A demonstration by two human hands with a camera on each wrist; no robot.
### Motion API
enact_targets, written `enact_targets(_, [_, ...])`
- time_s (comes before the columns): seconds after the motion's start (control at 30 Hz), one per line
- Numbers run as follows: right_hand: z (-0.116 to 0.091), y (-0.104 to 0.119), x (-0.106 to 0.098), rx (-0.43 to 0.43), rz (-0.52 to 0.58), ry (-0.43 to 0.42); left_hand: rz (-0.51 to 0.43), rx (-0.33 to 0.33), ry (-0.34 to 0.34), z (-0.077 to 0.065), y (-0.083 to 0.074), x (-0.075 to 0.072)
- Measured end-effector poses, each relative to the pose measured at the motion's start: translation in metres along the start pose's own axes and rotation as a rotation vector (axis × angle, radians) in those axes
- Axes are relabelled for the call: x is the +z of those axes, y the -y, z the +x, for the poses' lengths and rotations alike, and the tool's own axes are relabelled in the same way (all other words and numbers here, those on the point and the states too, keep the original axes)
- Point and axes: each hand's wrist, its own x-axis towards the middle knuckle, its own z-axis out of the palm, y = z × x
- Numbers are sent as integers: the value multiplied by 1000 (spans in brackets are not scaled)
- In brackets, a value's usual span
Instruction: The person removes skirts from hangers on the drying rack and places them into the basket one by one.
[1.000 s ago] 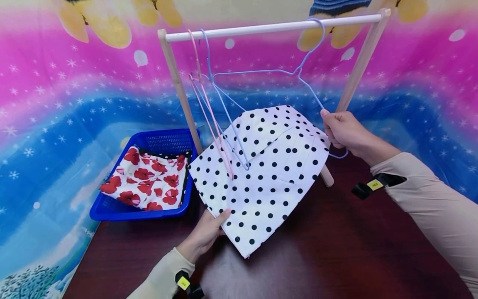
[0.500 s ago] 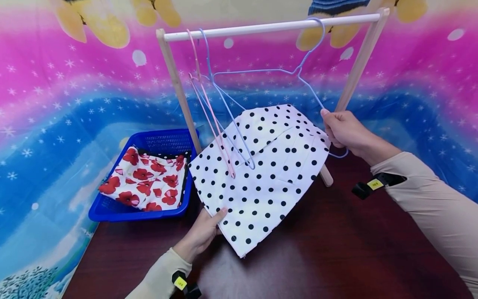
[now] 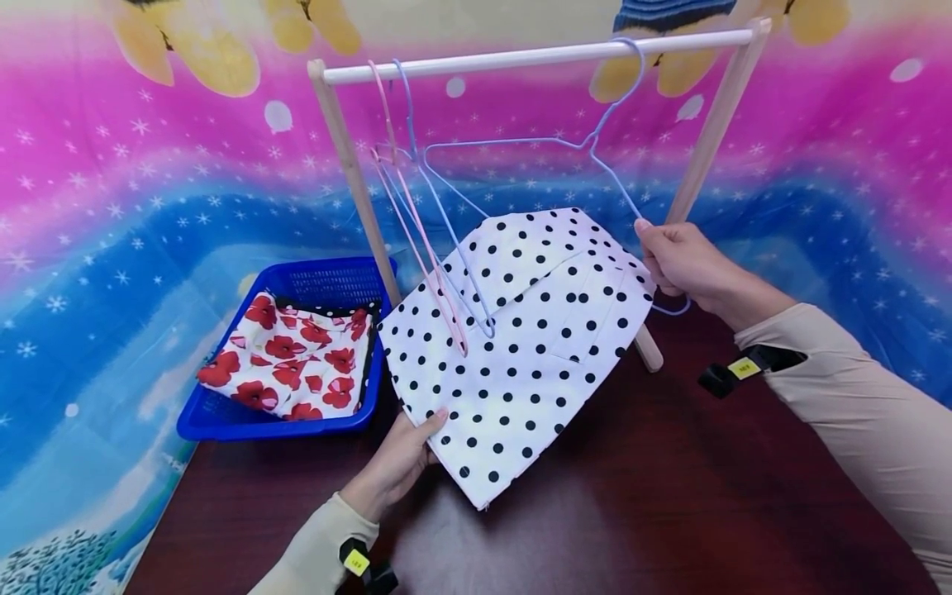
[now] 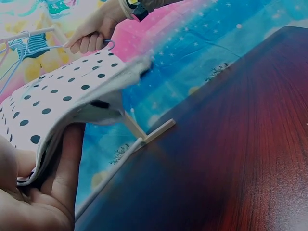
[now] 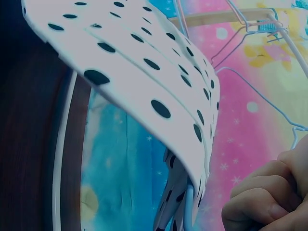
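Observation:
My right hand [image 3: 684,258] grips the right shoulder of a blue wire hanger [image 3: 506,143], whose hook sits over the rail in the head view. A white cloth with black polka dots [image 3: 535,330] is folded over that hanger's lower part. With thumb on top and fingers beneath, my left hand [image 3: 397,459] pinches the cloth near its lower-left edge. The left wrist view shows layers of the polka-dot cloth [image 4: 62,91] between thumb and fingers. In the right wrist view, the hanger's rounded end [image 5: 189,204] pokes out below the fold.
A wooden rack with a white rail [image 3: 521,56] stands across the back. At its left hang a pink hanger [image 3: 416,211] and another blue hanger [image 3: 446,219], in front of the cloth. A blue basket [image 3: 283,428] holds red-flowered cloth [image 3: 297,355] on the dark table [image 3: 632,496].
My left hand and the cloth's lower corner have shifted slightly left. The hangers at the rack's left sway a little. My right hand keeps its grip almost in place.

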Motion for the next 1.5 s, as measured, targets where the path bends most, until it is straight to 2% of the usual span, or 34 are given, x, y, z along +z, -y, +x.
enact_targets(0.23, [-2, 2, 0, -1, -16, 4, 0, 18, -76, 4, -4, 3])
enact_targets(0.37, [-3, 3, 1, -9, -2, 28, -53, 46, -111, 8, -6, 4])
enact_targets(0.63, [-3, 5, 3, 2, 13, 48, -238, 101, -43, 11, -14, 4])
enact_targets(0.77, [-3, 6, 3, 3, 0, 61, -264, 132, -44, 16, -20, 4])
enact_targets(1.03, [-1, 4, 2, 1, 14, 52, -120, 86, -174, 22, -31, 4])
enact_targets(1.27, [-3, 0, -5, 10, 45, 11, -7, 119, -217, 16, -39, 5])
enact_targets(1.5, [-4, -1, -7, 7, 34, 0, 47, 105, -252, 7, -45, 5])
